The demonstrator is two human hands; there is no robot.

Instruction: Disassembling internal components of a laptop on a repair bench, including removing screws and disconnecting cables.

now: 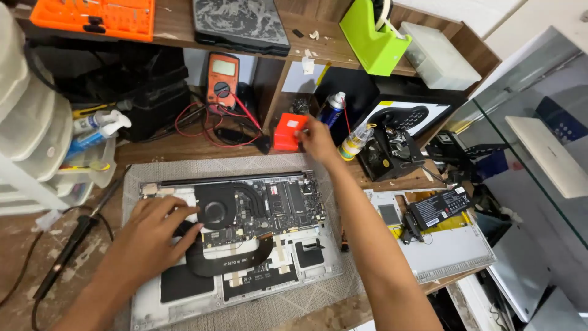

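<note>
An opened laptop lies bottom-up on a grey mat, its fan, circuit board and black ribbon cable exposed. My left hand rests flat on the laptop's left side, fingers spread beside the fan, holding nothing. My right hand reaches to the back of the desk and touches a small red box; whether it grips the box I cannot tell.
A blue spray can and small bottle stand right of the box. An orange multimeter with red leads sits behind. A removed laptop cover with a black battery lies right. A black probe lies left.
</note>
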